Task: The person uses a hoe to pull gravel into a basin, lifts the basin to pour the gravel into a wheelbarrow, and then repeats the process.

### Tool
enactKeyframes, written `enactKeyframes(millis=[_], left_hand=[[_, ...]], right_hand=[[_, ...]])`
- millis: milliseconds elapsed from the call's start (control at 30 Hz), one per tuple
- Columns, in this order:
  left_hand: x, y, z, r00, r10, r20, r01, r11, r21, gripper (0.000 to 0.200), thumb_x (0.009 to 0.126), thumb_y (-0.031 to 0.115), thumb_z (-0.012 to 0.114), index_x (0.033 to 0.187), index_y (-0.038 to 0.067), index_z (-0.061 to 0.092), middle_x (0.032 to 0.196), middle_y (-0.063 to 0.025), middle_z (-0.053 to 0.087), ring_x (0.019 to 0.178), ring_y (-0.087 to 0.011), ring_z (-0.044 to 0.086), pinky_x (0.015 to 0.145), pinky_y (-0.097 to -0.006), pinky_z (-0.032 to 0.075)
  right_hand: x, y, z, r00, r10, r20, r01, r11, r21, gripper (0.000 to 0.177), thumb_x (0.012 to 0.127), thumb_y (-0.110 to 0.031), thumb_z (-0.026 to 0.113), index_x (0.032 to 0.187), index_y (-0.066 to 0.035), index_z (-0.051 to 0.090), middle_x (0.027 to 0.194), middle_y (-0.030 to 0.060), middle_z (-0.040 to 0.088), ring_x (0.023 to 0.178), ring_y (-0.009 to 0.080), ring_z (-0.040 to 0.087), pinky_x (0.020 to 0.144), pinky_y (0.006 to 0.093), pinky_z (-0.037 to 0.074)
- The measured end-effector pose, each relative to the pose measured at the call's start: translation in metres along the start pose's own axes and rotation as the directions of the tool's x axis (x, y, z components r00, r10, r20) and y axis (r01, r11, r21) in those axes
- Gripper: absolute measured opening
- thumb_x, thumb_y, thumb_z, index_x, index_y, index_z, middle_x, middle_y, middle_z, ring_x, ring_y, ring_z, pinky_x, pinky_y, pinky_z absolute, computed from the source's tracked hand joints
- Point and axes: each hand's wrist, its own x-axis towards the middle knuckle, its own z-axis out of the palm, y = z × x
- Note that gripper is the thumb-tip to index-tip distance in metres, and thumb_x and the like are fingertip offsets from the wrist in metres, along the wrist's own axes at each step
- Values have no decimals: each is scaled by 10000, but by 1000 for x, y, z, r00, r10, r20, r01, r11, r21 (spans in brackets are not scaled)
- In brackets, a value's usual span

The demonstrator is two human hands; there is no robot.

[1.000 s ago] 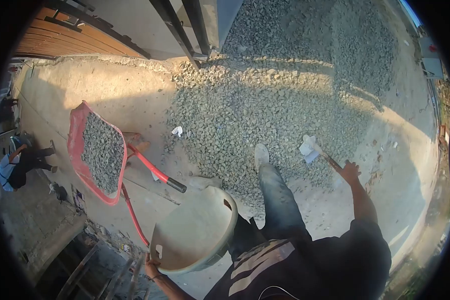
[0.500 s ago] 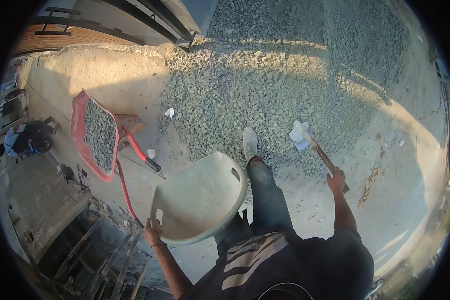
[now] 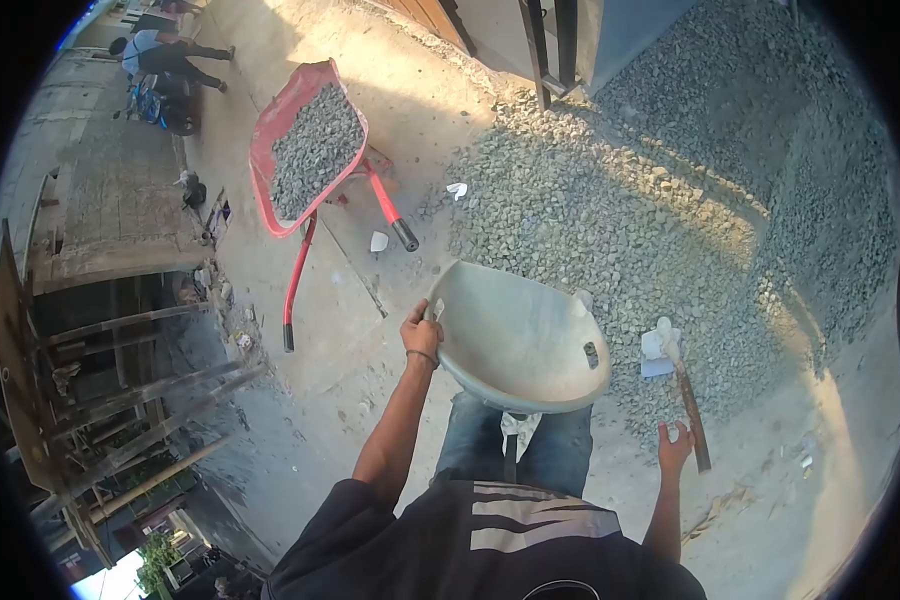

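Note:
My left hand (image 3: 422,330) grips the handle side of a pale, empty plastic tub (image 3: 515,340), which is tilted in front of my legs. The tub's other handle slot faces right. A hoe (image 3: 692,415) with a wooden handle and a whitish, dusty head lies at the edge of the gravel (image 3: 570,210). Just left of the handle's lower end is my right hand (image 3: 675,446), fingers apart and holding nothing.
A red wheelbarrow (image 3: 260,165) heaped with gravel stands ahead to the left, its handles toward me. Farther off, a person (image 3: 160,55) is beside a motorbike (image 3: 165,105). Wooden beams (image 3: 140,400) line the left side. A metal gate post (image 3: 545,60) stands beyond the gravel.
My right hand has let go of the hoe handle, and the hoe now lies on the ground. My left hand has brought the tub in front of my legs. The view has turned left.

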Motion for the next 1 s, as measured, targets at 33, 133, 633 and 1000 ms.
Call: enactKeyframes(millis=[33,133,633,1000], left_hand=[[-2,-8,4,1000,0,10,0,1000,1,681,621,-135,435,1298,-87,491,985,-182,612,723,-210,595,456,-256,431],[-13,-33,5,988,78,135,-70,995,-67,650,646,-121,463,1294,-79,504,988,-161,623,539,-144,527,420,-256,396],[33,-158,-92,986,-47,-157,38,997,-61,665,644,-125,424,1305,-83,483,880,-169,599,656,-187,569,442,-248,421],[22,-242,-12,991,-42,-123,35,998,-54,672,634,-102,450,1300,-41,524,960,-123,623,584,-138,537,408,-245,393]], right_hand=[[-4,-5,-2,1000,7,-7,-7,1000,1,615,808,-481,683,1265,-99,531,1361,285,373,1299,450,314,1029,534,339],[-16,1,-24,993,11,-118,-38,972,-231,659,784,-455,705,1318,-140,480,1412,273,292,1314,463,269,1005,564,355],[88,120,-42,758,414,504,-407,904,-130,623,821,-434,676,1149,85,571,886,216,648,763,284,672,574,411,550],[90,11,-64,512,289,809,-799,505,326,127,756,-58,640,830,-22,543,633,59,553,493,168,530,452,303,463]])
